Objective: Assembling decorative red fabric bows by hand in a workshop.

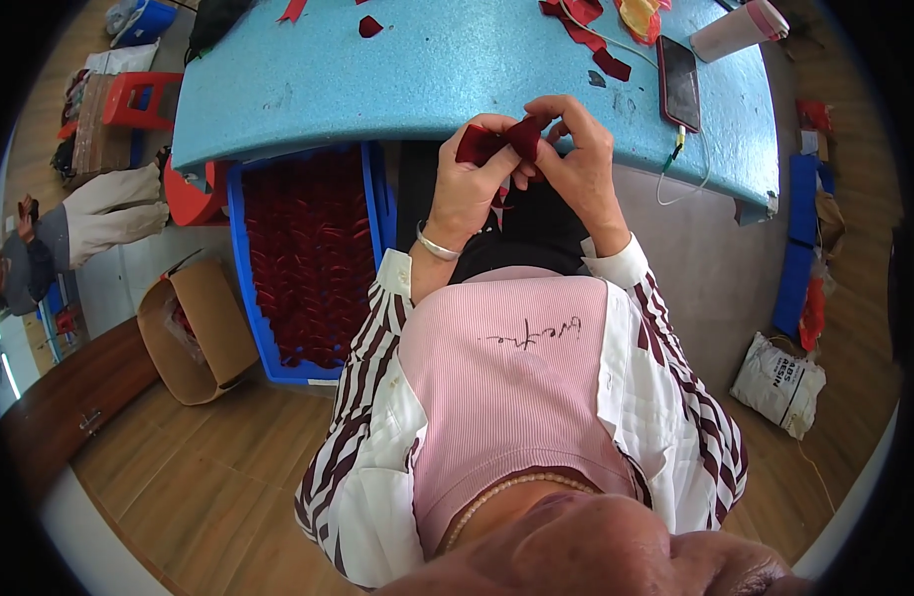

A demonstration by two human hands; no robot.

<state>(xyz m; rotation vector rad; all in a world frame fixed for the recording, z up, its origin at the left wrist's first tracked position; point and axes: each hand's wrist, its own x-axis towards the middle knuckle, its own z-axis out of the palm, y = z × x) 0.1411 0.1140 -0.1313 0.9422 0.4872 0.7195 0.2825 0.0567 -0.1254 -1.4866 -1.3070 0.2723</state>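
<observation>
Wearer's own head [576, 541] takes up the near edge, w/ the pink ribbed top [506, 377] just beyond. Both hands are up past it, at the near edge of the blue table [308, 89], holding a dark red piece [523, 139] btwn them. Left hand [467, 184] grips its left part; right hand [581, 159] pinches the right part btwn thumb & fingers.

Risks, my guess: small, soft-looking piece + fingertip pinch = easy to drop if either hand slackens, prob. onto the black trousers [516, 260], where dark red is hard to spot. Uneven pull could crease or skew it. Also, phone cable [677, 146] hangs off the table's near edge, right of the right hand; a forearm swinging right could snag it & drag the phone [678, 84].

Look: deep red, fabric-like, slightly velvety, folded or curved, w/ sharp-ish edges. Can't tell if it's 1 folded pc or 2; fingers hide the middle. Similar-coloured pcs [308, 258] fill the blue crate [293, 372] to the left.
</observation>
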